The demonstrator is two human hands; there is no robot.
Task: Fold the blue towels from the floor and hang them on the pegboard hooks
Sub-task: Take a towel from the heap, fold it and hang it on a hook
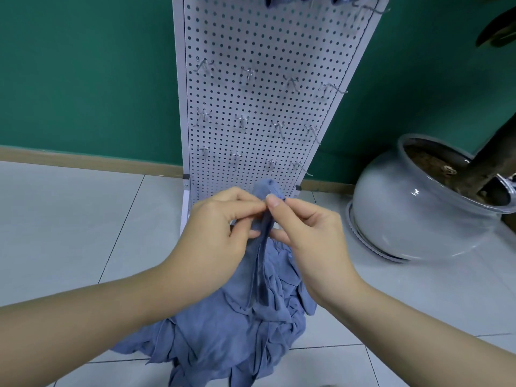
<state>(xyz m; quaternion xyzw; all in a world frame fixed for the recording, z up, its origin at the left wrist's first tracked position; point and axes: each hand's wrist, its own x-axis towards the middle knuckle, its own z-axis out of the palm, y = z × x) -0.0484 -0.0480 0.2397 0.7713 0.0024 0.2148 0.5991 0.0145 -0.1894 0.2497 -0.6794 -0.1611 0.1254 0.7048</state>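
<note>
Leftmost, I am seeing the green wall (83, 79) meeting the pale tiled floor (69, 233) along a tan skirting board (83, 160). Moving right, I am watching the left hand (220, 236) reaching in from the lower left, its thumb and forefinger pinching the upper edge of a blue towel (262, 263) that is being held up above the floor. That towel is hanging in a narrow, bunched strip between the two hands, with its top corner poking up just above the fingertips. Beneath it, a heap of blue towels (223, 339) is lying crumpled on the tiles, directly in front of the base of the pegboard (265, 51). The pegboard is standing upright against the wall, white and perforated, and is carrying three rows of bare metal hooks (248, 72); at its top edge, blue fabric (279, 0) is hanging, cut off by the frame. Just right of the lifted towel, the right hand (310, 236) is pinching the same upper edge, thumb and forefinger closed on the cloth and nearly touching the left hand's fingertips. Farthest right, a rounded grey plant pot (405, 213) is sitting on the floor, holding soil and a dark trunk (485, 160).
</note>
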